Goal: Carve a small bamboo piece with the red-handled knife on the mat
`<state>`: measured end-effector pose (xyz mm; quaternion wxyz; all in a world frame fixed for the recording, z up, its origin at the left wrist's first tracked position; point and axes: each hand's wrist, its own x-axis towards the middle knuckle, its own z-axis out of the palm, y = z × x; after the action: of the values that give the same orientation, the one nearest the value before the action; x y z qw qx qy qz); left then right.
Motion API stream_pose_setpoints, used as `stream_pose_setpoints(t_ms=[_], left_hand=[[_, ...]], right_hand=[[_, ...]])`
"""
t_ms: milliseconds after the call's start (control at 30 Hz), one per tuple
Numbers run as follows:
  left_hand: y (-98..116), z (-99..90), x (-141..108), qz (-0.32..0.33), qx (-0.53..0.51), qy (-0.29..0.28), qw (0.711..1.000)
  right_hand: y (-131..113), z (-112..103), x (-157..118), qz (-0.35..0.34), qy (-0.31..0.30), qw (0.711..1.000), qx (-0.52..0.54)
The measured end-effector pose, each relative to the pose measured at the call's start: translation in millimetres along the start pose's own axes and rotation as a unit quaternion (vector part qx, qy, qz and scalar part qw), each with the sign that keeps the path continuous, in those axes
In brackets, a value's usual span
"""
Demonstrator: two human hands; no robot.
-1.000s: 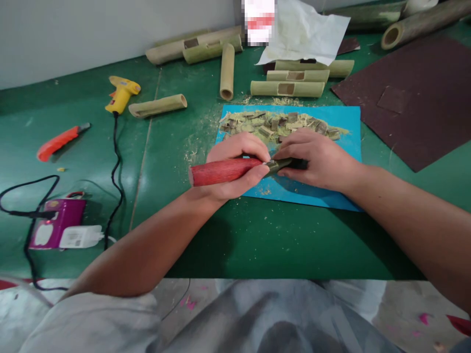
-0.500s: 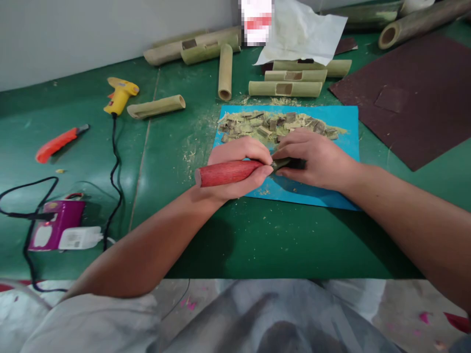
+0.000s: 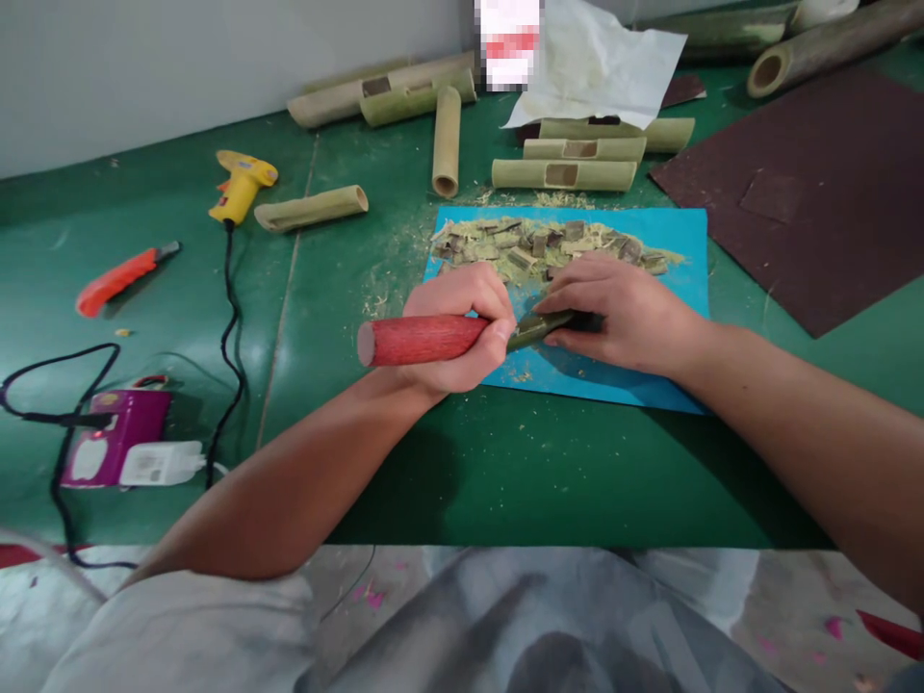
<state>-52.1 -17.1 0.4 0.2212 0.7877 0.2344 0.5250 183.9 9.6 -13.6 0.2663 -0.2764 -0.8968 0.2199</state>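
Note:
In the head view my left hand (image 3: 466, 332) is closed round the red wooden handle (image 3: 423, 341) of a tool whose working end is hidden behind my fingers. The handle's butt points left. Just right of it, my right hand (image 3: 621, 308) grips a green bamboo piece (image 3: 534, 330) against the blue sheet (image 3: 613, 383), its far end covered by the palm. Behind both hands, bamboo chips and shavings (image 3: 524, 258) lie heaped on the sheet.
Cut bamboo tubes (image 3: 603, 175) lie beyond the sheet, near white paper (image 3: 599, 67). A yellow glue gun (image 3: 243, 188), an orange utility knife (image 3: 119, 282) and a purple power strip (image 3: 137, 423) with cords are at left. A dark brown board (image 3: 815, 212) lies right.
My left hand has drawn the red-handled tool a little to the left, showing more of the bamboo between my hands. My right hand stays in place.

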Motion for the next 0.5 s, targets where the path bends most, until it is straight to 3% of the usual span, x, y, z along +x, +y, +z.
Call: stream_pose_setpoints(t_ms=[67,167,300,400,500], left_hand=[[4.2,-2.4,3.2,0.025,0.024,-0.032,0.999],[15.9,-6.5,11.7,0.112,0.102,-0.115,0.982],[35.0,-4.9,24.6,0.282,0.244,-0.207,0.905],[44.5,6.1,31.7,0.362,0.285,-0.257,0.849],[46.0,23.1,38.2,0.393,0.264,-0.26,0.841]], right_hand=[[-2.5,-1.5,0.8,0.003,-0.005,1.0,-0.003],[-7.1,-3.1,1.5,0.016,-0.019,1.0,-0.011],[-10.5,-9.9,-0.6,0.007,-0.022,1.0,-0.022],[-14.2,-29.7,0.9,0.012,0.03,0.999,-0.017],[-27.6,-59.5,13.8,0.048,0.05,0.998,-0.007]])
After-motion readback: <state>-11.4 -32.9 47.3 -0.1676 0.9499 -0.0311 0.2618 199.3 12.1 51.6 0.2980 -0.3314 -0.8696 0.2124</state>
